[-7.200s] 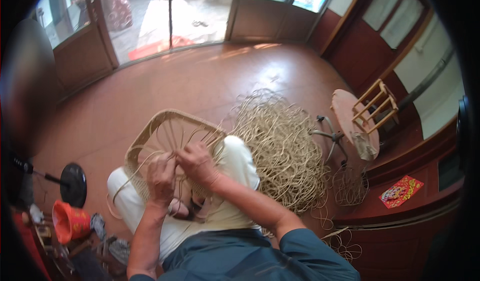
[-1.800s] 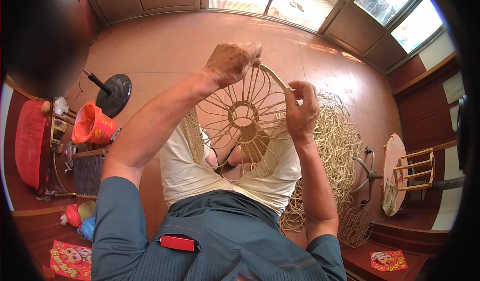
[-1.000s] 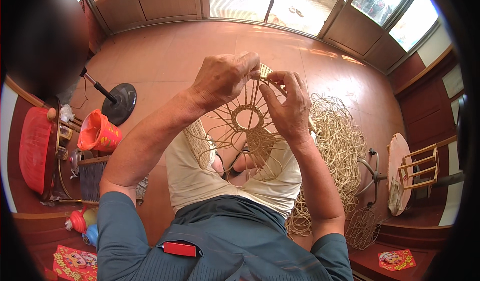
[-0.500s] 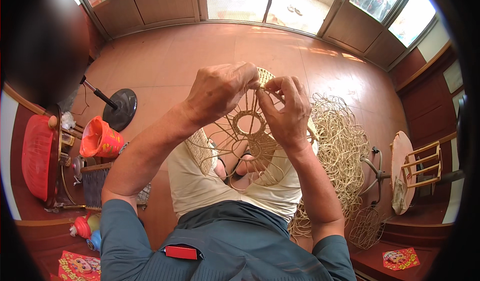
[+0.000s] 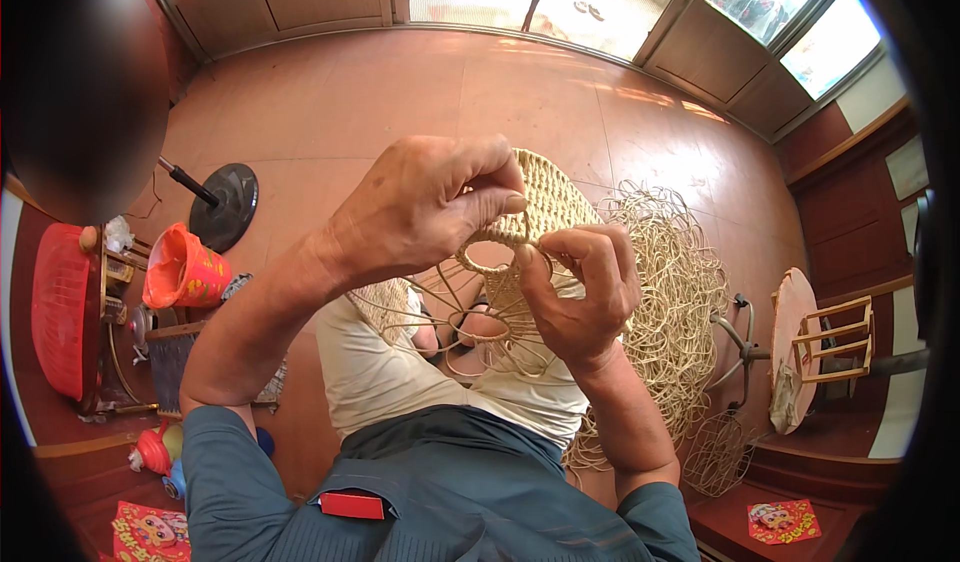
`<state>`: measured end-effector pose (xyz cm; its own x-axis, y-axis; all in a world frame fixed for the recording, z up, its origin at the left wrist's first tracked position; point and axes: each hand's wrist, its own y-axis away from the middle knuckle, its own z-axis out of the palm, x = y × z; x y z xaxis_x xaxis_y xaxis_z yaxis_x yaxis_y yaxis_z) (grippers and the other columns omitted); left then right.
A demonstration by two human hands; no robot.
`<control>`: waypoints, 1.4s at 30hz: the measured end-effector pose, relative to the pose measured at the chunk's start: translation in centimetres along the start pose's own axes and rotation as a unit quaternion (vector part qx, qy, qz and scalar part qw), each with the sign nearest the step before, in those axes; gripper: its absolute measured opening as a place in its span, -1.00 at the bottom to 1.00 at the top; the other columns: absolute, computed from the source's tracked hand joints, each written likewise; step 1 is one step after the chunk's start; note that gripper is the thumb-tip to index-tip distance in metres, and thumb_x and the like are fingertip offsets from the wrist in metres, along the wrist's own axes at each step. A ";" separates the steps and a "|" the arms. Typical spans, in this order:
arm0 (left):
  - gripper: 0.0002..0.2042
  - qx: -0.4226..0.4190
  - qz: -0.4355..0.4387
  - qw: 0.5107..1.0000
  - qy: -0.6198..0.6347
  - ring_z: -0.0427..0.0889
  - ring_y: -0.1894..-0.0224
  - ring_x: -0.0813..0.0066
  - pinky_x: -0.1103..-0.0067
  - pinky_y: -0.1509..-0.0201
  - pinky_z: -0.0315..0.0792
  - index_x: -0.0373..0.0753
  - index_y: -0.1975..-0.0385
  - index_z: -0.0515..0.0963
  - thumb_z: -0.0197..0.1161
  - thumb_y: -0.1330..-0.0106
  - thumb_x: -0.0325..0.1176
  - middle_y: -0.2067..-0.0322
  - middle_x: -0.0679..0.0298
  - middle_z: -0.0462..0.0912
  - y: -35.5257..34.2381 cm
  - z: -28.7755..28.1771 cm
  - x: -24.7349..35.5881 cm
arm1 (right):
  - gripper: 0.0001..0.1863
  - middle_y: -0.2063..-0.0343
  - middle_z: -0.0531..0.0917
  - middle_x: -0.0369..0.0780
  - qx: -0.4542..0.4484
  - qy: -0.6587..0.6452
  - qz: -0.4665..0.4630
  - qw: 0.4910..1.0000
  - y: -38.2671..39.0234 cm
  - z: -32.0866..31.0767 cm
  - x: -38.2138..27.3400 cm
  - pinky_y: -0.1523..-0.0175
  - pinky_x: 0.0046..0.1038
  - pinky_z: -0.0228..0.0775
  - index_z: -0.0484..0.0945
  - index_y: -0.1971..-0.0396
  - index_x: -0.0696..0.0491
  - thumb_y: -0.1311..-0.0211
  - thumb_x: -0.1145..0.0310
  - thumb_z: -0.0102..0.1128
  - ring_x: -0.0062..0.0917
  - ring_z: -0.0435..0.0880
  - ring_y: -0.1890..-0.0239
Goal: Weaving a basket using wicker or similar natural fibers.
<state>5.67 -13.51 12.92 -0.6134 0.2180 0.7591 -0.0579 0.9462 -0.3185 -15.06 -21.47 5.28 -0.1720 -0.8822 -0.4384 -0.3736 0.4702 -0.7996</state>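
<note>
Over my lap is a tan woven basket (image 5: 555, 194) on a frame of thin wire ribs, with a small round ring in the middle. Its woven wall now faces up between my hands, and loose rib ends spread below. My left hand (image 5: 425, 202) is closed in a pinch on a strand of tan cord at the edge of the weave. Just below and to the right, my right hand (image 5: 590, 287) pinches the same edge between thumb and fingers. The fingertips partly hide the strand. Against my left thigh rests another woven part (image 5: 372, 307).
A big tangled heap of tan cord (image 5: 675, 302) lies on the floor at right, with bare wire frames (image 5: 720, 452) nearer me. A stool (image 5: 795, 352) lies tipped beyond. At left are a red bucket (image 5: 185, 272), a round black stand base (image 5: 225, 207) and a red plastic basket (image 5: 65, 312).
The basket has tilted so more of its woven wall shows. My right hand has moved down and slightly right; my left hand has shifted slightly, with the cord strand now drawn up.
</note>
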 end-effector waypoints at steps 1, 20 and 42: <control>-0.87 -0.026 -0.028 0.999 0.010 0.72 0.33 0.53 0.49 0.23 0.55 -0.34 0.19 0.69 0.46 -0.46 -0.41 0.38 0.19 0.78 -0.3 0.0 -0.1 | -0.75 0.40 0.69 -0.30 -0.001 -0.003 0.007 1.000 0.2 -0.2 0.0 0.25 -0.35 0.54 0.71 0.33 0.01 -0.04 0.50 0.65 -0.43 0.70 0.35; -0.80 -0.075 -0.036 0.995 -0.058 0.76 0.36 0.16 0.31 0.18 0.58 -0.34 0.27 0.71 0.38 -0.36 -0.30 0.43 0.06 0.74 -1.5 1.1 0.3 | -0.69 0.33 0.74 -0.25 -0.042 -0.003 0.011 0.999 1.0 -2.1 -0.1 0.29 -0.45 0.59 0.78 0.18 0.08 -0.04 0.51 0.66 -0.49 0.72 0.34; -0.76 0.112 0.140 0.980 -0.082 0.68 0.06 0.22 0.32 -0.06 0.54 -0.17 0.10 0.74 0.48 -0.24 -0.51 0.14 0.23 0.77 1.8 1.6 -1.4 | -0.77 0.39 0.72 -0.32 -0.064 -0.002 0.016 0.998 0.2 -2.1 -0.3 0.31 -0.45 0.56 0.83 0.30 0.00 0.00 0.52 0.63 -0.53 0.70 0.35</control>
<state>5.18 -12.52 10.35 -0.7475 0.4033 0.5278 -0.0294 0.7737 -0.6328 -17.04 -21.18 6.14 -0.1816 -0.8669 -0.4642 -0.4816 0.4900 -0.7267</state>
